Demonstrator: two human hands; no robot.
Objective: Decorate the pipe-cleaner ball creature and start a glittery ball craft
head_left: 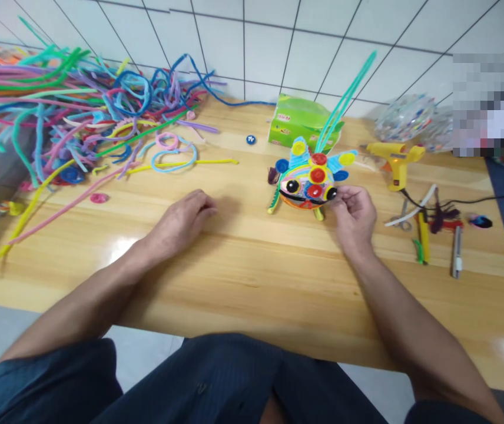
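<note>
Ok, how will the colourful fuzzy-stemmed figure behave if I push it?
The figure may tip: it seems to rest on short legs, with a tall turquoise loop above. The thin loop will probably flex and sway. The blue discs at its sides could snag first.

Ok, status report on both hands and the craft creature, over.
Left hand, fingers curled. Right hand at edge of craft creature. Yellow glue gun near right hand.

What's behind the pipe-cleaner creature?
Behind the pipe-cleaner creature is a green printed packet, its left part and top in view. The creature's upright strands and upper parts overlap the packet's right side and lower edge; anything directly behind the creature's body is hidden.
</note>
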